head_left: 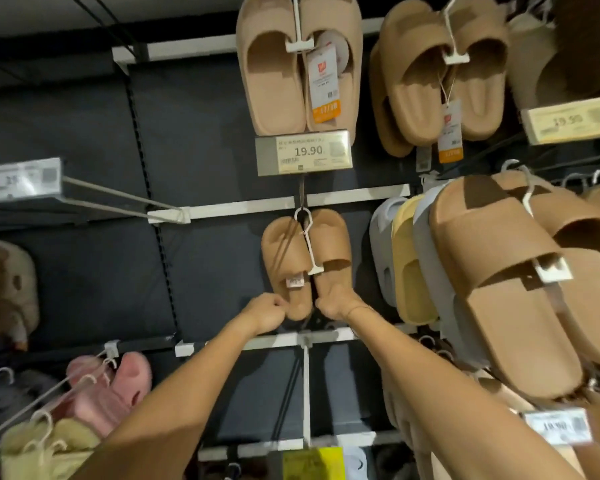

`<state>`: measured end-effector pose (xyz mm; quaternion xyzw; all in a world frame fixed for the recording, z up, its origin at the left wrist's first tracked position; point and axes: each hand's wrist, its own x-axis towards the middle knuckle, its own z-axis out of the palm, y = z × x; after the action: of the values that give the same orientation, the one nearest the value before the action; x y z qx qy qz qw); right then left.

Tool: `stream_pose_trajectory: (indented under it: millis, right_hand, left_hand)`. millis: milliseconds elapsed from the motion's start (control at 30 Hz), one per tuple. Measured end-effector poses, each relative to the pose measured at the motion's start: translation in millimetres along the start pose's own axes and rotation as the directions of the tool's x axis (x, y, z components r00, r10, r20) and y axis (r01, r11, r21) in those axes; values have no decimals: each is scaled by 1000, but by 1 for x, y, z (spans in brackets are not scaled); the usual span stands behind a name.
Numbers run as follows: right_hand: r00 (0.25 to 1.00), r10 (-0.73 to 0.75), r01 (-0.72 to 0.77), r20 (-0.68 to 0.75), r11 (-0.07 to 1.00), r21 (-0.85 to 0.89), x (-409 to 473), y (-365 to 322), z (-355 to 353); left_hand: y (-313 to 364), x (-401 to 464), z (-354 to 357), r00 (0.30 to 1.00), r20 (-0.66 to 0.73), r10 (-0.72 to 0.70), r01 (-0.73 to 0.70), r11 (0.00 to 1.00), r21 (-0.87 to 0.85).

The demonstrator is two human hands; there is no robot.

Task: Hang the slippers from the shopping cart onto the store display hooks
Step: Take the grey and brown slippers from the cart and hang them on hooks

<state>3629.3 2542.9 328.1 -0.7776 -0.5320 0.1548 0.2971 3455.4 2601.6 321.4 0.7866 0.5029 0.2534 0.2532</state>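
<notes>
Step in hand: seating a tan slipper pair [305, 261] on the middle display hook [302, 202]. The pair's white plastic hanger [307, 237] looks already looped over that hook, below the 19.90 price tag [303, 152]; pair hangs toes up, heels down, against the dark back panel [84, 140].

Left hand [267, 311]: fingers curled, pinching the heel edge of the left slipper. Right hand [338, 301]: curled around the heel of the right slipper, gripping it. Both arms reach up from near.

Judgement: hanging of this pair is nearly done; hands appear to be squaring the two slippers so they sit flat and side by side. Next move calls for a gentle release without tugging down, or the hanger loop could slip off the hook tip. Then back to the cart for another pair. Shopping cart not in view, so what remains in it cannot be told.

Holders and contents:
- upper hook: larger beige pair [298, 64] with orange label
- right hooks: crowded brown pairs [499, 271], with grey and yellow ones behind
- far left hook [118, 199]: bare, price tag at its tip
- lower left hooks: pink pair [115, 386], pale yellow pair [49, 445]
</notes>
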Motion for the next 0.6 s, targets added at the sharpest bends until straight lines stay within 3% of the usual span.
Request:
stream_pose_trajectory:
  millis: [167,300,467,600]
  right_hand:
    - [972,20,74,232,918,-390,-93,8,-3]
    - [927,112,65,359,893,-445,-157,26,-16]
    - [965,45,97,259,854,-510,-244,62,-51]
    - [983,98,17,157,799,-601,-299,131,-71]
  left_hand:
    - [32,-83,6,979,172,112,-162,936,313]
    - [64,-136,23,923,334,188,-322,854,409]
    - [128,-207,68,830,471,298,-534,671,515]
    - [163,-247,143,771,550,321,-608,626,488]
